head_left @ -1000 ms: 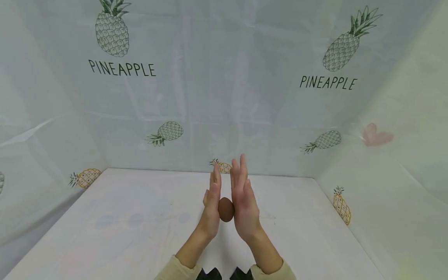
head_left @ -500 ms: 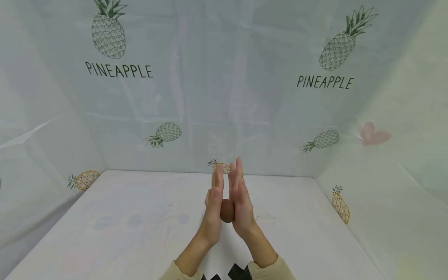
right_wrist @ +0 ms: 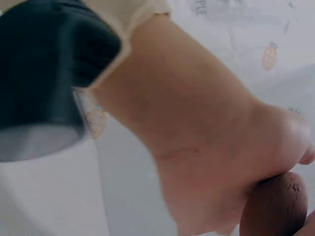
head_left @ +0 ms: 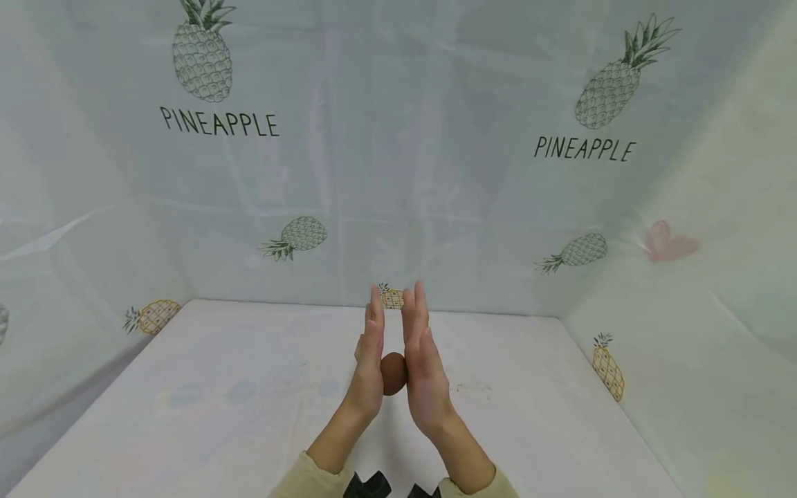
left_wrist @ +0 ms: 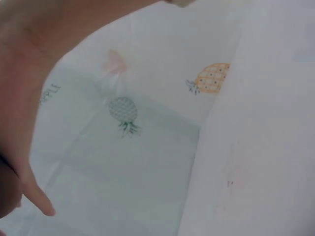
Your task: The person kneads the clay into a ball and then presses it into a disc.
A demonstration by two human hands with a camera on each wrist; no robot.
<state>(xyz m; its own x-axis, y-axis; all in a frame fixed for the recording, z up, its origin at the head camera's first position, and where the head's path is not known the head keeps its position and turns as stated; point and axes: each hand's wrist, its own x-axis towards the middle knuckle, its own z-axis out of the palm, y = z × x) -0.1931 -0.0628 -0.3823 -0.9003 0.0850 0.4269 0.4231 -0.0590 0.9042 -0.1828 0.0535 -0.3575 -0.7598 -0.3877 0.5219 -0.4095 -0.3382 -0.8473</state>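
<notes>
A brown, egg-shaped ball [head_left: 394, 374], clay-like to look at, is held between my two palms above the white tabletop. My left hand [head_left: 370, 370] presses it from the left side, fingers straight and pointing up and away. From the right, the palm of my right hand [head_left: 426, 380] touches it, its fingers also straight. The fingertips of the two hands stand apart. Up close in the right wrist view, the ball [right_wrist: 273, 209] shows a wrinkled, cracked patch against a palm. Only part of the ball [left_wrist: 9, 191] shows at the left wrist view's lower left edge.
The white table [head_left: 249, 443] has faint marks on its surface. Behind and at both sides hangs a pale sheet [head_left: 398, 159] printed with pineapples. Black devices [head_left: 369, 485] sit at my wrists beside the beige sleeves [head_left: 311, 477].
Over the last half second both hands and the ball have shifted slightly left. The gap between the fingertips has widened a little. The ball stays between the palms throughout.
</notes>
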